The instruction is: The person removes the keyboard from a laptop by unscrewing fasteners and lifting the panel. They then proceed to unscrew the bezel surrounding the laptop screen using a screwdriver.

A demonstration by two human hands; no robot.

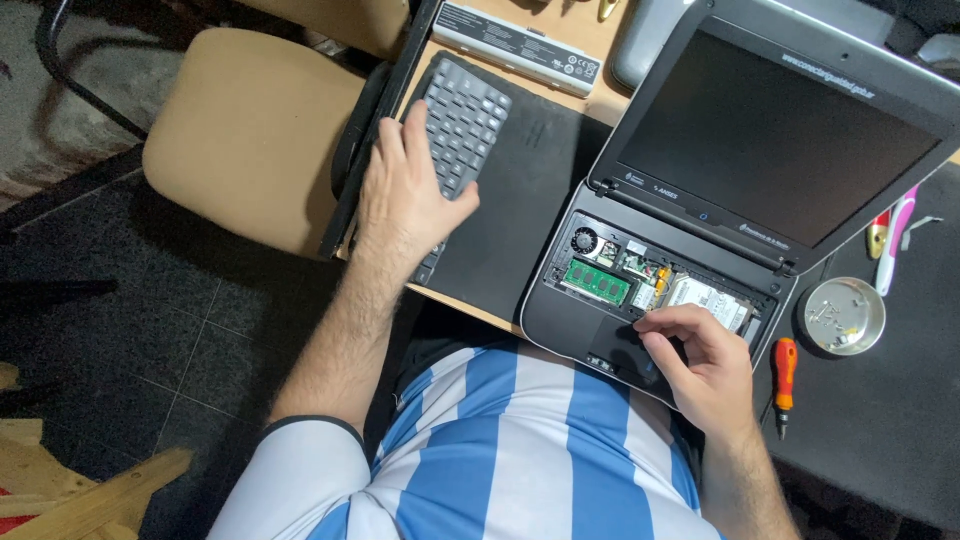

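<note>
A small black laptop [800,130] stands open on the desk with its keyboard removed, so the green memory board [597,281], fan and drive show inside. My right hand [700,365] rests on the laptop's palm rest, fingers curled at the edge of the open bay; whether it pinches something small I cannot tell. The detached grey keyboard [465,120] lies to the left on a black mat [525,190]. My left hand [405,200] lies flat over the keyboard's lower left part, fingers spread.
A long grey battery pack [520,45] lies behind the keyboard. Right of the laptop sit a round metal dish [845,315] with screws, an orange-handled screwdriver [785,370] and a pink tool [897,240]. A tan chair [250,120] stands left of the desk.
</note>
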